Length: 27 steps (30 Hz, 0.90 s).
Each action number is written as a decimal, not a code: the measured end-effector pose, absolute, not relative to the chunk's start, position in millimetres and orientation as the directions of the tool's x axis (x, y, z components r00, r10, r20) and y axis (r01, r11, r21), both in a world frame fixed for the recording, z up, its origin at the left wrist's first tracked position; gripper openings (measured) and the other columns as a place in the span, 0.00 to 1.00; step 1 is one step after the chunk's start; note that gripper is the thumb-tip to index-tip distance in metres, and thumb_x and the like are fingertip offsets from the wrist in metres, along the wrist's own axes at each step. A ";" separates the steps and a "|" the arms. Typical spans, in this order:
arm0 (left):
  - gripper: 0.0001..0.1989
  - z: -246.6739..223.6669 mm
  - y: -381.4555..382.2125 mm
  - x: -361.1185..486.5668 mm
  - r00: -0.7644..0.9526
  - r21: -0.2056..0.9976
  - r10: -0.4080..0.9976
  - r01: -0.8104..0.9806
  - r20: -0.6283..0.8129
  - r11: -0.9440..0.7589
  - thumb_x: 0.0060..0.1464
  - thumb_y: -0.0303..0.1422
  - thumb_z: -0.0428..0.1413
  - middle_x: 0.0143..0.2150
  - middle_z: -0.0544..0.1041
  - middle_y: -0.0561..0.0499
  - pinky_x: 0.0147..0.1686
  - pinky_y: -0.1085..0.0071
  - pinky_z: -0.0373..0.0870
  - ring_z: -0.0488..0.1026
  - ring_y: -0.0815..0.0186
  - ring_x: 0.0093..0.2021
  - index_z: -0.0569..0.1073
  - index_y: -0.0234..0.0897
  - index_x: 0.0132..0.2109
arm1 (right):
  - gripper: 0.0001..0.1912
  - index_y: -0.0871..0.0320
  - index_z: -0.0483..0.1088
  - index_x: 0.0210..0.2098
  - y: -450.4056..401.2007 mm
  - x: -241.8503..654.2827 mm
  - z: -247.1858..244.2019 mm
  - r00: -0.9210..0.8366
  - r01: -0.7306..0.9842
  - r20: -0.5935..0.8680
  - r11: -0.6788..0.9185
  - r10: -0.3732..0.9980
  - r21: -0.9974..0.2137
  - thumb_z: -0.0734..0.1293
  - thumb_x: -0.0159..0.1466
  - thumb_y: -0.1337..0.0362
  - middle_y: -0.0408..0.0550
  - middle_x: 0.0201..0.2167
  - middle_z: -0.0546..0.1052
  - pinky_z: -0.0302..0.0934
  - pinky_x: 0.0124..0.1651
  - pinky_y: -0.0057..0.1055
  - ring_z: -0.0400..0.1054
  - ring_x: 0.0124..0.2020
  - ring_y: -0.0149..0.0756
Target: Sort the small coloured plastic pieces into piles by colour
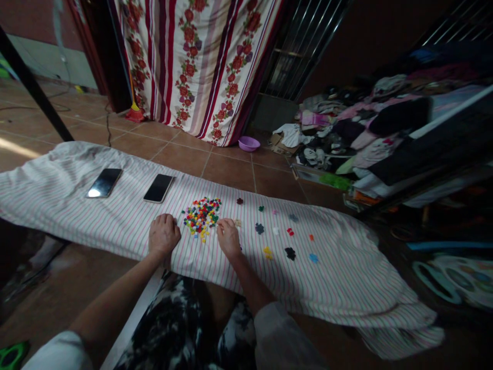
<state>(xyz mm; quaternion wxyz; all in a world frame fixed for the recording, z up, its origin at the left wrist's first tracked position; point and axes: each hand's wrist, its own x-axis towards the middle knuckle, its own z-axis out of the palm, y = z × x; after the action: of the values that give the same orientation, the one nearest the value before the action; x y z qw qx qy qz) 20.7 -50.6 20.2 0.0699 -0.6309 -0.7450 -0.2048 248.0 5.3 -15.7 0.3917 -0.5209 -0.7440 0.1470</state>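
A: How are the fingers [222, 226] of the right hand [229, 239] set?

B: Bent, their tips near one another at the right edge of a mixed pile of small coloured pieces [201, 213]. I can't tell whether they meet or pinch a piece.

A: And the left hand [164, 236]?

B: Knuckles up, resting just beside the pile's left edge. Its fingers are curled under, so I can't tell whether they close on anything.

A: What lies nearest the right hand?

B: A tan cluster [238, 223], partly behind it. More clusters, mostly one colour each, spread out to the right, apart from one another.

A: Which ones?

B: Farthest from the person, dark red [239, 201], green [261, 208], pink [275, 211] and grey [293, 218]. Then slate [260, 228], white [276, 231], red [290, 232] and orange [311, 237]. Closest in, yellow [267, 253], black [290, 253] and light blue [313, 258].

A: And left of the hands?

B: Two phones [158, 188] lie flat, screens up, the outer one catching a bright reflection. Everything so far sits on a counter [342, 267] draped in striped cloth [127, 226].

A: Past that?

B: A tiled floor [231, 167], with a purple bowl [249, 144] near the hem of a flowered curtain [200, 67]. A red broom [134, 114] stands left of the curtain; clothes [370, 113] are heaped at the right.
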 end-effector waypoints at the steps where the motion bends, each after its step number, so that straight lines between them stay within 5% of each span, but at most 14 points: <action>1: 0.06 20.2 -50.5 20.7 -0.192 0.216 0.911 0.969 0.365 0.117 0.53 0.29 0.49 0.38 0.73 0.41 0.44 0.59 0.62 0.68 0.54 0.44 0.70 0.36 0.38 | 0.13 0.58 0.74 0.35 5.0 247.9 -15.5 -0.150 0.664 0.426 0.410 0.892 -0.625 0.59 0.60 0.75 0.52 0.39 0.74 0.67 0.50 0.35 0.70 0.42 0.38; 19: 0.07 18.2 -50.6 19.6 -0.169 0.156 0.906 0.981 0.388 0.117 0.55 0.32 0.47 0.37 0.74 0.42 0.42 0.61 0.61 0.69 0.54 0.43 0.69 0.37 0.37 | 0.09 0.53 0.72 0.40 -2.7 254.0 10.9 -0.040 0.625 0.263 0.230 0.964 -0.746 0.62 0.61 0.68 0.43 0.36 0.79 0.67 0.43 0.30 0.73 0.37 0.34; 27: 0.07 23.0 -52.4 21.5 -0.168 0.132 0.915 0.983 0.367 0.128 0.56 0.32 0.46 0.38 0.74 0.41 0.43 0.60 0.61 0.70 0.54 0.43 0.68 0.37 0.37 | 0.13 0.53 0.73 0.42 2.3 301.5 27.3 0.051 0.606 0.376 0.271 0.925 -0.748 0.60 0.62 0.66 0.47 0.40 0.78 0.67 0.44 0.31 0.73 0.38 0.34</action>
<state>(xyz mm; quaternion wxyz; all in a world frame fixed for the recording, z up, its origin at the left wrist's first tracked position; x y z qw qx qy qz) 21.5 -52.4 23.0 0.0986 -0.6373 -0.7445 -0.1730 301.5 2.3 27.3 0.4401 -0.5759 -0.6646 0.1814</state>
